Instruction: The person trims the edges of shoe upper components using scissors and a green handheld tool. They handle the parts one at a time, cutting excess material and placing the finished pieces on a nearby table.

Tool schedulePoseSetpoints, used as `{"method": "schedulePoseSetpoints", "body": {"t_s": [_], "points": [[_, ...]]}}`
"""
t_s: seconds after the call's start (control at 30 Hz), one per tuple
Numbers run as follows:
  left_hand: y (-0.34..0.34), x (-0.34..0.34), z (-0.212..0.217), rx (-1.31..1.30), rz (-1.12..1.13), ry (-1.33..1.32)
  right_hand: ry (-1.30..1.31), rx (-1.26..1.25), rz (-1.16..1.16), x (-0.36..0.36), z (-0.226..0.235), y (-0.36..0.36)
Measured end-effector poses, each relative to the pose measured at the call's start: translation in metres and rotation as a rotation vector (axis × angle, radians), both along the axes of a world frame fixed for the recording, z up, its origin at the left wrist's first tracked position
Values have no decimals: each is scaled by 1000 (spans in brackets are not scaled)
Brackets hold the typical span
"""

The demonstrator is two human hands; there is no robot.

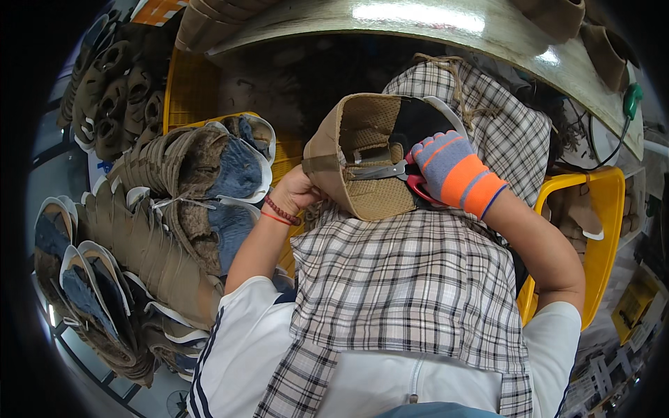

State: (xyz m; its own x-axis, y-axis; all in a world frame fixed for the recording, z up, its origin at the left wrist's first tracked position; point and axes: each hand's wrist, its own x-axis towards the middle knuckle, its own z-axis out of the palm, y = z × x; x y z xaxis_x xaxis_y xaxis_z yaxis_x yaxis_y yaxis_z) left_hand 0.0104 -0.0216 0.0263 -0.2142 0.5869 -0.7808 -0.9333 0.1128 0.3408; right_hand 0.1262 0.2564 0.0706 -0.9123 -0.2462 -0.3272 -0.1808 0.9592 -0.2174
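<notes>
Over my lap I hold a tan and brown boot upper [382, 200], its opening turned toward me and its dimpled tan lining showing. My left hand [300, 187], bare with bead and cord bracelets at the wrist, is closed on the upper's left edge; its fingertips are hidden behind the material. In a grey and orange knit glove, my right hand [449, 171] grips red-handled scissors [380, 171]. Their blades reach into the opening and point left, beside a small tab of lining. Whether they touch the material, I cannot tell.
Stacks of nested uppers [139, 240] with fleecy and blue linings crowd my left. A yellow crate [182, 90] stands behind them, and a yellow chair or crate frame [605, 237] at my right. Ahead curves a pale tabletop [334, 24]. Checked cloth [411, 279] covers my lap.
</notes>
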Motion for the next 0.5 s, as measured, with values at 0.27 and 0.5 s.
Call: {"method": "schedulePoseSetpoints", "body": {"t_s": [0.27,0.5], "points": [[-22,0,-37,-50,-7,-5,121,-128,-94,10,-1,9],[-10,4,-13,-123,60,4,168,-9,-43,-3,-1,-4]]}}
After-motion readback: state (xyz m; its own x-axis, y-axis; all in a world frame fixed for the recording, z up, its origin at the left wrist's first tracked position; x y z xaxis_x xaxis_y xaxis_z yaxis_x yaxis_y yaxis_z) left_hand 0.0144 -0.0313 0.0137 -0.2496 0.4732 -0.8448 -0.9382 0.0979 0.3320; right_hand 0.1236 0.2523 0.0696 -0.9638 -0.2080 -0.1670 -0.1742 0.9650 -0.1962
